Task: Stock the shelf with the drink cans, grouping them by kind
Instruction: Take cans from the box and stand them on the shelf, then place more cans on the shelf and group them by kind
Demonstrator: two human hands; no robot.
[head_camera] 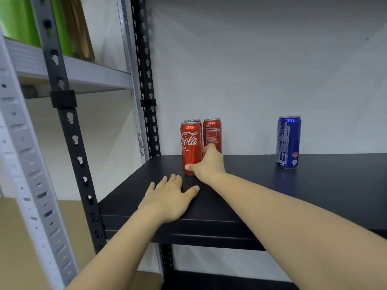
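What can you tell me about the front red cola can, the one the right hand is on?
The front red can is a tall, slim, shiny metal can with a silver top rim and white cola lettering facing the camera. It stands upright near the left end of the black shelf, in front of another red can and beside a third. The right hand grips its lower part, thumb across the front. It looks undented; whether it is opened cannot be told.

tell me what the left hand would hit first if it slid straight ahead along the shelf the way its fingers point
Probably the front red can. The left hand lies flat on the black shelf, fingers aimed at that can's base, where the right hand grips it. Depth is hard to judge.
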